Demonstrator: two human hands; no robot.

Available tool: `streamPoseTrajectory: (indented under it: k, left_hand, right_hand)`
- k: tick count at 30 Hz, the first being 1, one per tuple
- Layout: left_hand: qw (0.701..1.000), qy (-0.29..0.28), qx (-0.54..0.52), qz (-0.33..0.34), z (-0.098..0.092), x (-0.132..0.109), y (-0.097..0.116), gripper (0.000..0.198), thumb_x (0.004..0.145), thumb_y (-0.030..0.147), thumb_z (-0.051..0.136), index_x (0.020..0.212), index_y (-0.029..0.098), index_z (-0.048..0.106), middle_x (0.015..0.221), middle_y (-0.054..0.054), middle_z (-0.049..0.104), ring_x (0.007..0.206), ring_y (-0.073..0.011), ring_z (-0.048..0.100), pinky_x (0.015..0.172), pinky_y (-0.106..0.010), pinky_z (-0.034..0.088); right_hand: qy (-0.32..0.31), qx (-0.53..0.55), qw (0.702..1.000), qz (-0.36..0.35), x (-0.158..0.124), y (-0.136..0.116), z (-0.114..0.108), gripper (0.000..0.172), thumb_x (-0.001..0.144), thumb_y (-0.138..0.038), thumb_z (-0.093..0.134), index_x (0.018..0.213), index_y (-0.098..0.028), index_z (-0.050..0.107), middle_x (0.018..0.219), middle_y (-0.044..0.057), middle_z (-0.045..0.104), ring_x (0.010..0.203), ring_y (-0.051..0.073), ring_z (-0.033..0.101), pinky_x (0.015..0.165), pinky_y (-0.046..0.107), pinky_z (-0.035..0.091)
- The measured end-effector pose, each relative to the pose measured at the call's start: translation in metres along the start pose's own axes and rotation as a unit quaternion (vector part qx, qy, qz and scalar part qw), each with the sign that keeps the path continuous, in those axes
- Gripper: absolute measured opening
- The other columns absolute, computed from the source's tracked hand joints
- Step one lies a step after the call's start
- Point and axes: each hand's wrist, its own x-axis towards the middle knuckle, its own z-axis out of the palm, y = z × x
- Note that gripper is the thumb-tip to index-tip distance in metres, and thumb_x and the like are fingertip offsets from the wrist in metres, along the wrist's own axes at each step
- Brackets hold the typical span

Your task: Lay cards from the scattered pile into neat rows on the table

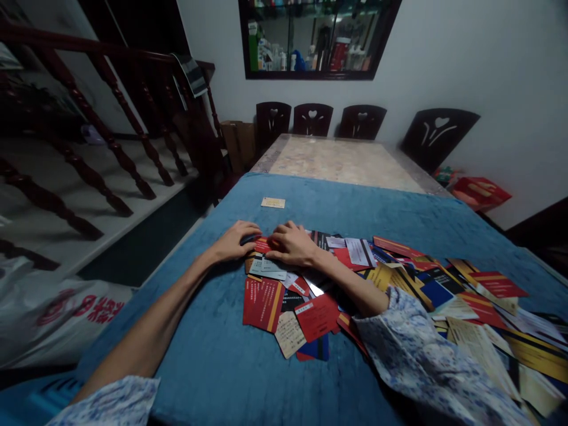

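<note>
A loose pile of printed cards spreads over the blue cloth. On its left part, my left hand curls around the left edge of a red card, thumb below and fingers above. My right hand grips the same card from the right with bent fingers; its fingertips are partly hidden. Pale cards lie just under the thumbs. Closer to me are a red card with a yellow stripe, a cream card and another red card.
Many more cards are heaped to the right, under and beyond my right forearm. One cream card lies alone farther off. Beyond are the bare stone tabletop and several dark chairs. A white plastic bag stands left, near a wooden railing.
</note>
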Motion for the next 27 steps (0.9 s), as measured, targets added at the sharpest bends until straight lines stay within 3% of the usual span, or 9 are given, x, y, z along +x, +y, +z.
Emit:
streamPoseTrajectory:
  k: [9, 16, 21, 27]
  left_hand:
    - [0.999, -0.033, -0.007, 0.004, 0.001, -0.003, 0.001, 0.036, 0.082, 0.034, 0.066, 0.116, 0.023, 0.073, 0.128, -0.009, 0.067, 0.125, -0.0280, 0.052, 0.109, -0.046, 0.040]
    - [0.999, -0.026, -0.010, 0.016, 0.001, -0.003, 0.002, 0.034, 0.083, 0.030, 0.064, 0.115, 0.022, 0.074, 0.124, -0.009, 0.069, 0.122, -0.0268, 0.053, 0.108, -0.044, 0.041]
    - [0.998, 0.002, -0.020, 0.058, 0.001, -0.004, 0.003, 0.029, 0.086, 0.024, 0.060, 0.109, 0.021, 0.076, 0.113, -0.008, 0.072, 0.111, -0.0242, 0.059, 0.105, -0.043, 0.044]
    - [0.996, 0.057, -0.028, 0.058, 0.008, -0.002, -0.001, 0.029, 0.086, 0.018, 0.055, 0.102, 0.023, 0.078, 0.104, -0.006, 0.072, 0.102, -0.0208, 0.062, 0.097, -0.037, 0.050]
  right_hand:
    - [-0.002, 0.009, 1.000, 0.004, -0.002, 0.003, 0.000, 0.041, 0.091, -0.053, 0.058, 0.117, -0.023, 0.070, 0.124, 0.012, 0.062, 0.113, 0.030, 0.047, 0.086, 0.039, 0.038]
    - [0.036, -0.004, 0.999, -0.025, -0.002, 0.008, 0.003, 0.036, 0.093, -0.048, 0.056, 0.110, -0.021, 0.074, 0.109, 0.010, 0.068, 0.105, 0.026, 0.049, 0.081, 0.036, 0.032]
    - [0.085, 0.006, 0.995, -0.057, -0.002, 0.013, 0.009, 0.035, 0.096, -0.046, 0.055, 0.098, -0.019, 0.077, 0.095, 0.010, 0.072, 0.099, 0.025, 0.049, 0.078, 0.035, 0.028]
    - [0.129, 0.027, 0.989, -0.070, -0.001, 0.020, 0.013, 0.037, 0.100, -0.046, 0.051, 0.096, -0.021, 0.078, 0.089, 0.009, 0.074, 0.095, 0.023, 0.053, 0.079, 0.035, 0.029]
